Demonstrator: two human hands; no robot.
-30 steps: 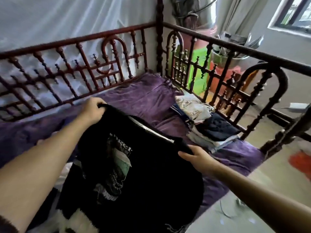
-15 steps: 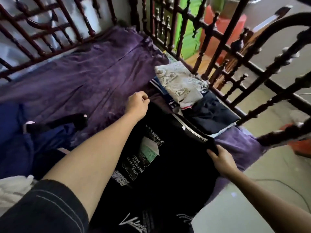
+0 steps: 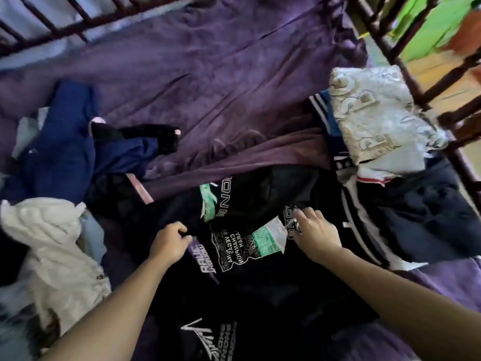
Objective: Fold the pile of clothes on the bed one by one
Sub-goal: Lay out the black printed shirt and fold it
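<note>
Lying left of the black printed shirt [image 3: 260,295] are a crumpled white garment [image 3: 52,243] and, farther back, a blue garment [image 3: 65,157]. The left hand [image 3: 169,242] pinches the shirt's left side, fingers curled tight round the cloth. The shirt lies spread on the purple bedsheet [image 3: 208,74]. The right hand [image 3: 316,235] grips a fold on the shirt's right side, fingers bent. Right of the shirt sits a stack of folded clothes [image 3: 377,121].

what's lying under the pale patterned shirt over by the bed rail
A blue, white-striped garment pokes out from under the pale patterned shirt. Anything lying deeper beneath is covered.
</note>
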